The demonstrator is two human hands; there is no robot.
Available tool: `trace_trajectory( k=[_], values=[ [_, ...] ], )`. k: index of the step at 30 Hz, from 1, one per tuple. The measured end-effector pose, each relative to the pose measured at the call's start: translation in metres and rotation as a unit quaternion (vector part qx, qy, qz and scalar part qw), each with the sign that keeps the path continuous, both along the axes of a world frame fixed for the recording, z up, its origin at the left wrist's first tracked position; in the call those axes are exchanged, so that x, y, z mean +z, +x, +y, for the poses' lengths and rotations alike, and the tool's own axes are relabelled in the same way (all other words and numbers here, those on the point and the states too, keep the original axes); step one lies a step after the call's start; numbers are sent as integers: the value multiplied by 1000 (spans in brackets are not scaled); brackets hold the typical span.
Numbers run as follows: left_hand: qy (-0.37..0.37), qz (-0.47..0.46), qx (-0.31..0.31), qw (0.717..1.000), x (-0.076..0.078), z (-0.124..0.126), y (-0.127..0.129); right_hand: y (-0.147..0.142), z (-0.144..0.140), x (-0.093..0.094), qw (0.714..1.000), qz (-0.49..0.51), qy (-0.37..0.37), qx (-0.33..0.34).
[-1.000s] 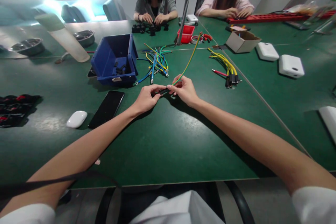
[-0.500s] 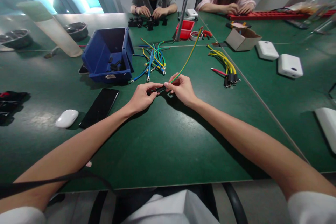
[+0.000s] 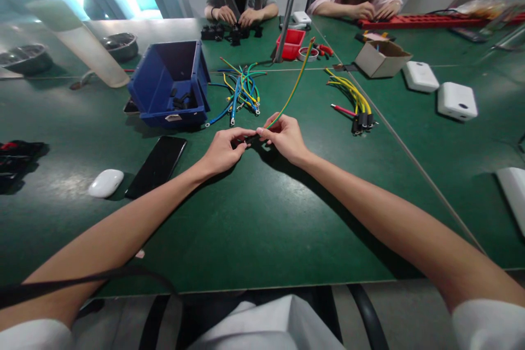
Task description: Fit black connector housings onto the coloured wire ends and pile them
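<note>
Yellow-green wire (image 3: 292, 92) is being pinched at its near end by the right hand (image 3: 285, 139), its thin, smooth length arcing up and away beyond those fingertips. The left hand (image 3: 223, 152) is closing thumb and forefinger on a small black connector piece (image 3: 246, 144), held end to end with the wire tip, so the two hands are almost touching just above the green table (image 3: 262, 229). By the look of it, the wire end is being seated into the black piece; pushing it home would call for steady alignment and a firm, straight press. Beyond the fingertips, a loose tangle of blue, green and yellow wires (image 3: 241, 95) is lying, with a blue plastic bin (image 3: 170, 85) off past the left fingers and a bundle of yellow wires (image 3: 353, 101) with black ends past the right ones.
</note>
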State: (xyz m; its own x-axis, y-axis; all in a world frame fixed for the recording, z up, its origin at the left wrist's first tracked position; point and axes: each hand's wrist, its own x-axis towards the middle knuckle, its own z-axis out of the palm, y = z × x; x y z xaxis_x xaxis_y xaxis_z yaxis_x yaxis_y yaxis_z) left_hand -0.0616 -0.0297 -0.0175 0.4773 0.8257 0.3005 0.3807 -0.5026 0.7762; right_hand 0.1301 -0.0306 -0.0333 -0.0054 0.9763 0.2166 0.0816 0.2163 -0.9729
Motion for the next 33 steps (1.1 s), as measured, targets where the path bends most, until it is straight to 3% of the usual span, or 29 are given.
trace_trajectory(
  k=[11, 19, 33],
  values=[
    [5, 1, -9, 1000, -3, 1, -1, 0, 0, 1, 1000, -1, 1, 6],
    [-41, -32, -27, 998, -7, 3, -2, 1, 1, 0, 1000, -17, -4, 4],
    [-88, -82, -47, 992, -2, -1, 2, 1, -1, 3, 1000, -18, 2, 18]
  ],
)
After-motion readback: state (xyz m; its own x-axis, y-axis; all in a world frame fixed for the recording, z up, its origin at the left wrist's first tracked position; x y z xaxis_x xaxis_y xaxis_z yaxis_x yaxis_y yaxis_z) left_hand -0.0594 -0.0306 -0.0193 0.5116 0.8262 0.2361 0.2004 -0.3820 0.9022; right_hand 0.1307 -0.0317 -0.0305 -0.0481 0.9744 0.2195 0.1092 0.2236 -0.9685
